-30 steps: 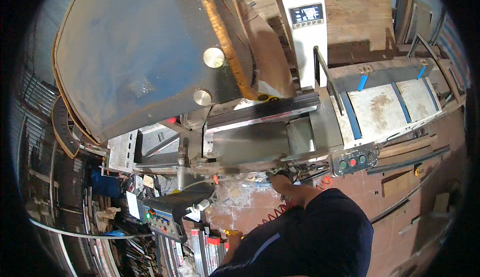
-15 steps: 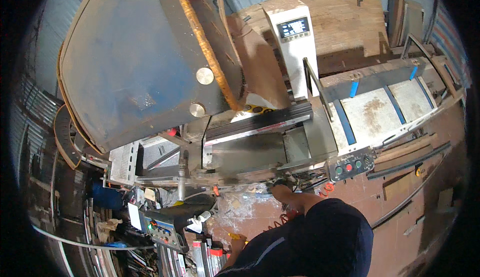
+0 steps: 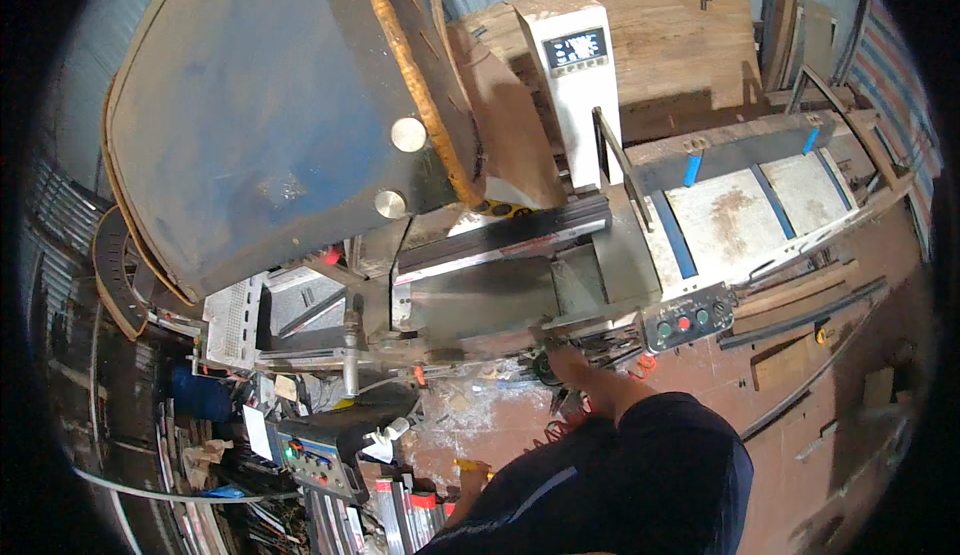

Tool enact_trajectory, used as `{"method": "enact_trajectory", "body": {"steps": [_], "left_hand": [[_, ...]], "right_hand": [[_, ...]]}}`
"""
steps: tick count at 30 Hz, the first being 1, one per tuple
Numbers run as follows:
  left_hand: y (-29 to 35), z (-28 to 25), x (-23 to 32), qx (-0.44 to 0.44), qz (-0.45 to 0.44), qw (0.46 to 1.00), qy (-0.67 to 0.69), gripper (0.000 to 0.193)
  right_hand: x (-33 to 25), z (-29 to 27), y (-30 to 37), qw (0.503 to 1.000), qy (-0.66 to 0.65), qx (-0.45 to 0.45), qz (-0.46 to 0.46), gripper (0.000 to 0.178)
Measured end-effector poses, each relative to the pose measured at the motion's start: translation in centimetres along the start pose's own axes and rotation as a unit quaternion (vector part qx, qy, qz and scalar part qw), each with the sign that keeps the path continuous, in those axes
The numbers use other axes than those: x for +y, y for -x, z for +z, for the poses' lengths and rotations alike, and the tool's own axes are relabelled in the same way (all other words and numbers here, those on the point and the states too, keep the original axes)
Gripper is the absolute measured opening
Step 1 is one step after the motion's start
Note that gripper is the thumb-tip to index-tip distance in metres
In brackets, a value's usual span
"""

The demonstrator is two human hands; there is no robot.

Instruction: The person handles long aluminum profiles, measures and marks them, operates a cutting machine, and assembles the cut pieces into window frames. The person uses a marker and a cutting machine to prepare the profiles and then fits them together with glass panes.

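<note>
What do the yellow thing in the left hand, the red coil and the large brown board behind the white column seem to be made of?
Yellow thing in the left hand: perhaps plastic, for its bright, even colour; too small to be sure.
Red coil: likely plastic tubing, from its springy loops.
Brown board: probably unpainted plywood, given its flat, mottled, wood-coloured face.

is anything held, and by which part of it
The left grip holds a small yellow thing, by which part cannot be told. The right grip is beside a dark part at the machine's front; whether it holds that is unclear.
</note>
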State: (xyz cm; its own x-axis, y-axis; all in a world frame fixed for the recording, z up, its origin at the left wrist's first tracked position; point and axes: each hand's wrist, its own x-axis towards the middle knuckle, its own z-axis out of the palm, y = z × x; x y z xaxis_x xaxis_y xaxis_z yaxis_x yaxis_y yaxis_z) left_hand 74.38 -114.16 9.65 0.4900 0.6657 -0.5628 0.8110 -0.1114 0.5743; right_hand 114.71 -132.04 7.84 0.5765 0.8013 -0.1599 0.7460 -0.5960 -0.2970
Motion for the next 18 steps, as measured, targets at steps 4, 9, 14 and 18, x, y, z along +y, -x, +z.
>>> {"method": "enact_trajectory", "body": {"steps": [4,9,14,18], "left_hand": [[-2.3,0.6,-2.0,-0.037,0.136,0.986,-0.086,0.025],[-4.8,0.9,-2.9,-0.093,0.241,0.956,-0.142,0.023],[-6.9,1.8,0.0,-0.084,0.444,0.858,-0.245,0.023],[-8.2,2.8,1.7,-0.303,0.097,0.888,0.332,0.021]], "right_hand": [[0.4,-1.1,-0.5,0.996,-0.045,0.073,0.030,0.044],[-1.0,-5.5,6.0,0.978,-0.179,-0.058,0.087,0.035],[2.0,-13.2,17.0,0.939,-0.227,0.191,0.176,0.026],[7.6,-18.0,21.3,0.905,-0.122,0.303,0.272,0.043]]}}
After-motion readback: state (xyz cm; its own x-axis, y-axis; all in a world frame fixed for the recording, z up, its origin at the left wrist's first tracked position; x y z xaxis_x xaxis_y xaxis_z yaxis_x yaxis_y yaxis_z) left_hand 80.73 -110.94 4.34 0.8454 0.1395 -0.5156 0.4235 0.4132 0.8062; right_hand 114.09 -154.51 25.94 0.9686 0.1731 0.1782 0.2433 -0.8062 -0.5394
